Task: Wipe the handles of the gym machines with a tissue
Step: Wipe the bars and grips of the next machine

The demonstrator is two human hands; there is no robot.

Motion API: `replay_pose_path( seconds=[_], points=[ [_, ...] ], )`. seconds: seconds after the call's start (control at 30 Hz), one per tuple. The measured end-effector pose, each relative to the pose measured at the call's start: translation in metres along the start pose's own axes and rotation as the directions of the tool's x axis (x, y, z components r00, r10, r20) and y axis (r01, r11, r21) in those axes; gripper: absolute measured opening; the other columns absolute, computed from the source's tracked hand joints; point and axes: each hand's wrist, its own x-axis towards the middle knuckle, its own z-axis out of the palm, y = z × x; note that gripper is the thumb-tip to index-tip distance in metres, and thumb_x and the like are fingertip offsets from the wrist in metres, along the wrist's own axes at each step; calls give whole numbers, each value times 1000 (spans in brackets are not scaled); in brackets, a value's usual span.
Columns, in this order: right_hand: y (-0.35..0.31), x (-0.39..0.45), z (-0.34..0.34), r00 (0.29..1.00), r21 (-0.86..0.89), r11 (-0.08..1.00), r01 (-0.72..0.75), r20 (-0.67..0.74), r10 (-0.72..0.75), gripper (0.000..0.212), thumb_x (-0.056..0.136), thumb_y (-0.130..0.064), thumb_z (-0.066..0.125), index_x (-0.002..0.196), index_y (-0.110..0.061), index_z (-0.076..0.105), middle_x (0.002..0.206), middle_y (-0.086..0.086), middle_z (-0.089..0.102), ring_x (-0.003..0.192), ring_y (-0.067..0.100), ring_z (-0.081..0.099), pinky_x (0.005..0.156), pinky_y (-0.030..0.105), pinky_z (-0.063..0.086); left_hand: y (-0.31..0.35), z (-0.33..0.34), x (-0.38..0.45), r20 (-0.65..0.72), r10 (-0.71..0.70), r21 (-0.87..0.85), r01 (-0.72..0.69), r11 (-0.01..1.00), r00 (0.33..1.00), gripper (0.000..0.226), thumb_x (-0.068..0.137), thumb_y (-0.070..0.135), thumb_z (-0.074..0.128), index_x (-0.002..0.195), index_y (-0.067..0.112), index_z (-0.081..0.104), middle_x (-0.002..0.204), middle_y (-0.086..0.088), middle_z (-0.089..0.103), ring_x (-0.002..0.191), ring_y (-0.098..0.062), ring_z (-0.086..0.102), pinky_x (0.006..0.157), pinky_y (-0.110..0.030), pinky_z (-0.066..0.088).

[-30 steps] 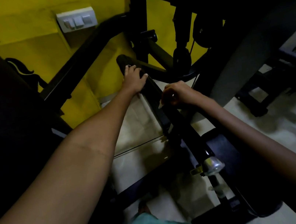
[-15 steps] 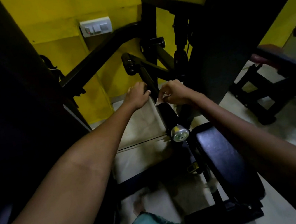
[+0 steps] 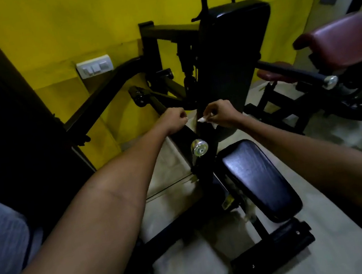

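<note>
A: Tissue (image 3: 203, 119) is showing as a white scrap in the right hand (image 3: 221, 115), with the fingers curled and pinching it, just beside the dark handle bar (image 3: 185, 136) that is running down towards the round metal end cap (image 3: 198, 147).

B: And the left hand (image 3: 174, 121)?

A: It is curling into a loose fist right over the upper part of that same bar. I cannot tell whether the fingers are actually gripping the bar or only closing above it; the light is too dim.

B: So how should the wiping be going?

A: My judgement: the right hand should be wrapping the tissue around the bar, not dabbing one side, and be sliding along its length down to the end cap while twisting, so the underside is getting cleaned too. The left hand should be steadying the bar, since it looks like a pivoting arm that may be swinging under pressure.

B: Anything nearby to mind?

A: The black seat pad (image 3: 259, 181) is lying just below the cap, the tall back pad (image 3: 233, 57) is standing behind the hands, and a maroon padded machine (image 3: 344, 39) is sitting well apart to the right, against the yellow wall (image 3: 86, 21) with its switch plate (image 3: 94, 66).
</note>
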Motion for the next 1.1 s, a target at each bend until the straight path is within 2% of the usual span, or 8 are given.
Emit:
replay_pose_path(
  seconds=[0.13,0.27,0.4,0.53,0.7,0.87,0.97,1.1],
  points=[
    [14,-36,-13,993,-78,991,-105,-54,101,17,83,-2,63,99,-2,69,101,15,68,96,25,63,71,22,42,36,9,-12,55,97,33,-99,995,994,23,91,16,52,106,3,63,112,-16,62,105,-29,57,79,-31,42],
    [38,-92,-24,985,-180,972,-152,-106,134,21,83,1,56,100,-1,68,104,16,68,101,30,61,83,35,47,86,25,-22,152,233,54,-244,968,960,27,93,16,52,115,6,62,119,-13,61,113,-26,55,92,-32,43],
    [80,-148,-45,958,-184,945,-269,-156,242,24,80,2,55,100,0,67,105,18,67,101,33,61,82,36,50,146,54,-35,337,358,156,-427,891,871,27,94,17,49,116,6,60,119,-14,61,110,-30,56,87,-33,43],
    [129,-198,-79,906,-153,903,-402,-208,368,20,79,-2,56,95,-3,68,100,18,68,96,33,62,77,33,50,210,89,-44,485,405,214,-555,804,775,29,92,11,47,117,3,60,120,-18,60,108,-33,56,82,-30,41],
    [187,-255,-127,865,-120,869,-480,-231,445,18,82,-3,57,96,-2,69,101,18,68,97,32,61,79,33,47,278,138,-34,504,452,189,-604,774,736,25,89,12,49,109,4,63,116,-17,62,107,-33,58,86,-34,45],
    [251,-299,-175,838,-68,854,-516,-243,488,18,81,-8,65,95,5,68,100,19,68,98,30,61,78,30,43,365,188,-22,465,473,120,-583,804,748,27,89,11,48,108,0,64,115,-18,62,106,-32,58,85,-33,45],
    [292,-316,-197,814,-46,831,-554,-241,529,14,80,-8,65,90,2,68,98,18,68,95,31,62,78,31,46,414,217,-20,480,484,99,-593,799,732,25,87,9,48,101,-2,65,108,-20,63,102,-34,59,82,-33,45],
    [344,-332,-212,796,-10,815,-580,-219,564,4,79,-5,65,83,-6,68,94,16,67,89,30,63,68,25,43,456,249,-15,517,458,107,-585,804,723,25,88,9,46,101,-5,62,110,-23,62,104,-37,57,83,-33,44]
  ],
)
